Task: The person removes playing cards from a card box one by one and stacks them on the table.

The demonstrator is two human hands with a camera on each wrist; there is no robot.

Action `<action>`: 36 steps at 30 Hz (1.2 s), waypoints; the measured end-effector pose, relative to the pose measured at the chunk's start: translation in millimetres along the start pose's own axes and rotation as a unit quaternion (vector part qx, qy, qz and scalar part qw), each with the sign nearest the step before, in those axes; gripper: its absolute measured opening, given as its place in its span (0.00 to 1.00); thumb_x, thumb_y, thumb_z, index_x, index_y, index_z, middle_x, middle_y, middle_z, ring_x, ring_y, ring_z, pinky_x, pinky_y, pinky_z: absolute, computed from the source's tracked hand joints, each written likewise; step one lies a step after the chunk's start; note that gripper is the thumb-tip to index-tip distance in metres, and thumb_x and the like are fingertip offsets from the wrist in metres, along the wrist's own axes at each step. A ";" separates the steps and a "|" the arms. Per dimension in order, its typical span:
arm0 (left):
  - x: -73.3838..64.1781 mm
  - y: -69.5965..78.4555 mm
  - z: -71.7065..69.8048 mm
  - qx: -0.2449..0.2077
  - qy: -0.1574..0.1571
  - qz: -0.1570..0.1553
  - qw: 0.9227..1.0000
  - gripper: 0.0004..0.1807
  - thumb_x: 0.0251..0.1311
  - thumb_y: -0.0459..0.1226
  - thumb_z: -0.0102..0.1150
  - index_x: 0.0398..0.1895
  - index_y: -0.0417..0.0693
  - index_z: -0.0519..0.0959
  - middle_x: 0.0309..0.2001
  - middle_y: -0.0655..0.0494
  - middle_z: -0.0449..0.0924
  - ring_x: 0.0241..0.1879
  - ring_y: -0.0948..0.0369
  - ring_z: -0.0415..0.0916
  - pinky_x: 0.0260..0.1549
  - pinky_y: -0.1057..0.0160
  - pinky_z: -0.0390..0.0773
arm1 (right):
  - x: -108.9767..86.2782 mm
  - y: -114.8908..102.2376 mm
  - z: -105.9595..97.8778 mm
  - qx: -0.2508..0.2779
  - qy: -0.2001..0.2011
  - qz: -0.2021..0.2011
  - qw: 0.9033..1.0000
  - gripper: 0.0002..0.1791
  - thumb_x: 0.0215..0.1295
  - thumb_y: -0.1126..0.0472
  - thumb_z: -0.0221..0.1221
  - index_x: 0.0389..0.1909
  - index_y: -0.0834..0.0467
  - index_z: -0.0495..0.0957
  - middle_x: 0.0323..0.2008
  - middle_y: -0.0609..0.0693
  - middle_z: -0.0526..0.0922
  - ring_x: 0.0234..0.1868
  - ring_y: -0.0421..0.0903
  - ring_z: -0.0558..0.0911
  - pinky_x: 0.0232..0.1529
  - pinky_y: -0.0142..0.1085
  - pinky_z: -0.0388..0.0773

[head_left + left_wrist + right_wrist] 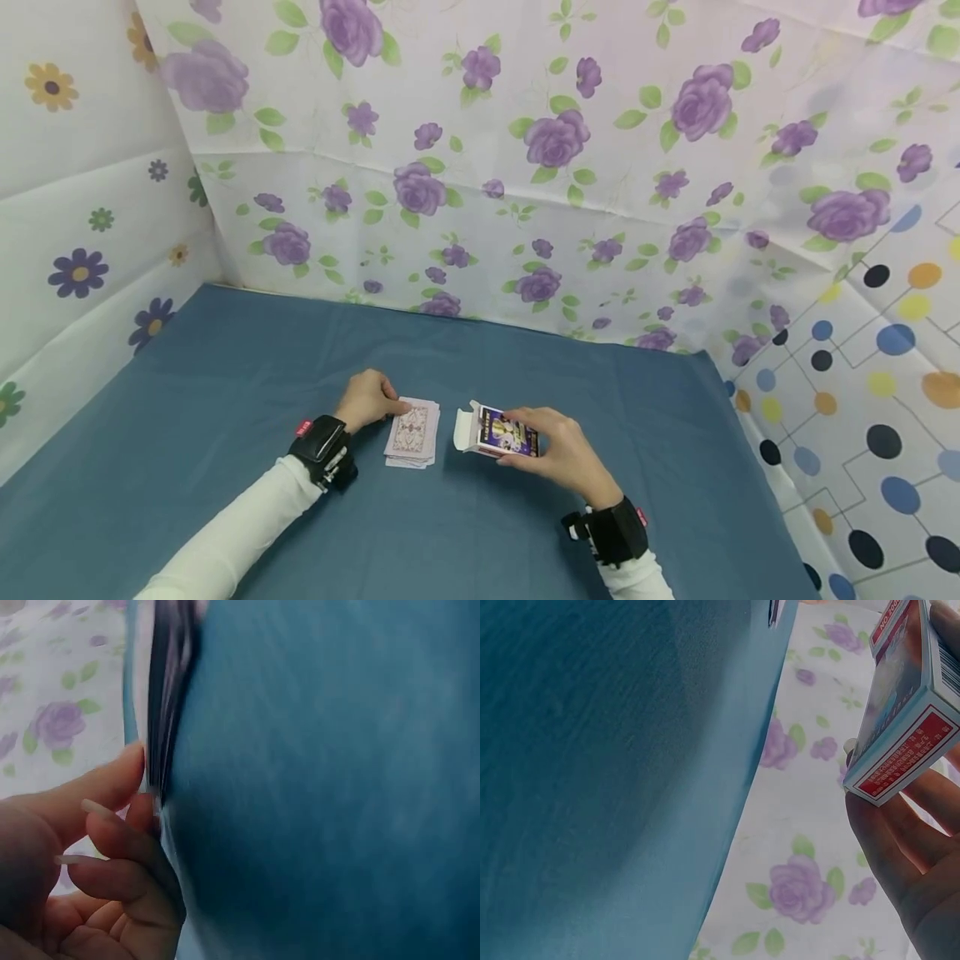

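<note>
A stack of playing cards [412, 435] shows its patterned back in the head view, its edges slightly uneven. My left hand [367, 398] pinches this stack at its far left corner, thumb on one face and fingertips against the other; the left wrist view shows the stack edge-on between them. To the right, my right hand [564, 450] grips a purple-fronted card box [510, 432] between thumb and fingers. Its white flap [465, 429] stands open toward the cards. From the right wrist, the box's end with a red label [907, 754] is visible, with fingers under it.
Blue cloth [480, 533] covers the table under both hands. A curtain with purple flowers [555, 137] hangs along the back edge, and patterned sheets [885, 442] close off the right and left sides.
</note>
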State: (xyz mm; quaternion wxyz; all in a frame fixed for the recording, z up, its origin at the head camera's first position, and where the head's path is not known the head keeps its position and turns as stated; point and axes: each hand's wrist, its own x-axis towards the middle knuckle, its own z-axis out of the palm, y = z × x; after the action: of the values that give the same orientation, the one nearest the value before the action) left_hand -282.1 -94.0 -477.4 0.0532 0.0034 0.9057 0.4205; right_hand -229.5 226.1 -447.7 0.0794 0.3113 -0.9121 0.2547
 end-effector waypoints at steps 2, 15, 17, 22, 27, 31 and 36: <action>-0.7 5.5 -0.3 0.027 0.012 0.018 0.999 0.11 0.50 0.35 0.72 0.25 0.39 0.79 0.23 0.48 0.79 0.20 0.60 0.72 0.20 0.64 0.69 | 0.5 0.2 -0.3 -0.001 -0.002 0.003 1.000 0.32 0.49 0.41 0.70 0.57 0.46 0.79 0.53 0.46 0.83 0.54 0.45 0.81 0.47 0.43 0.79; -60.9 88.1 5.5 -0.034 -0.075 0.199 0.977 0.03 0.62 0.36 0.62 0.32 0.47 0.82 0.26 0.55 0.80 0.25 0.63 0.75 0.26 0.68 0.73 | 0.0 -4.7 -1.4 0.013 0.009 -0.024 1.000 0.32 0.49 0.42 0.71 0.57 0.47 0.79 0.52 0.46 0.83 0.53 0.45 0.81 0.45 0.40 0.80; -66.2 92.4 9.4 -0.020 -0.082 0.191 0.978 0.06 0.61 0.36 0.63 0.27 0.46 0.82 0.21 0.56 0.78 0.19 0.65 0.70 0.20 0.69 0.68 | -0.4 -7.2 -1.8 0.015 0.013 -0.030 0.999 0.32 0.49 0.43 0.71 0.57 0.47 0.79 0.52 0.46 0.83 0.53 0.44 0.81 0.45 0.40 0.80; -65.6 91.5 19.0 -0.037 -0.132 0.163 0.977 0.11 0.60 0.34 0.61 0.20 0.44 0.78 0.15 0.56 0.76 0.11 0.66 0.57 0.14 0.69 0.57 | -1.9 -12.5 -2.9 0.010 0.022 -0.041 0.999 0.32 0.49 0.43 0.71 0.57 0.46 0.78 0.53 0.46 0.83 0.54 0.45 0.80 0.47 0.41 0.80; -57.6 86.3 21.9 -0.092 -0.192 0.111 0.971 0.13 0.62 0.33 0.60 0.19 0.42 0.75 0.17 0.55 0.78 0.13 0.65 0.57 0.17 0.67 0.58 | -3.9 -13.9 -2.1 0.010 0.026 -0.040 0.999 0.33 0.49 0.43 0.71 0.58 0.46 0.78 0.53 0.46 0.82 0.55 0.45 0.80 0.47 0.41 0.80; -53.6 81.9 21.1 -0.140 -0.222 0.075 0.962 0.12 0.62 0.34 0.60 0.21 0.40 0.77 0.19 0.55 0.79 0.16 0.65 0.66 0.20 0.66 0.62 | -4.8 -13.5 -1.5 0.011 0.025 -0.037 0.999 0.32 0.49 0.42 0.71 0.57 0.46 0.78 0.53 0.45 0.82 0.54 0.44 0.80 0.46 0.40 0.80; -52.9 78.0 16.9 -0.177 -0.250 0.046 0.951 0.10 0.62 0.37 0.61 0.28 0.39 0.77 0.17 0.55 0.75 0.15 0.64 0.63 0.19 0.64 0.60 | -5.7 -11.5 -1.0 0.011 0.023 -0.034 0.999 0.32 0.49 0.41 0.70 0.57 0.46 0.79 0.53 0.46 0.83 0.54 0.45 0.80 0.45 0.40 0.80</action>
State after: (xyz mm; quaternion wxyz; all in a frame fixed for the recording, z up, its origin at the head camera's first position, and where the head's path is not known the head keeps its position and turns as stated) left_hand -230.9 -33.5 -423.9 0.2588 0.1406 0.7734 0.5613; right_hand -218.0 221.9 -443.8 0.1055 0.3368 -0.8962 0.2689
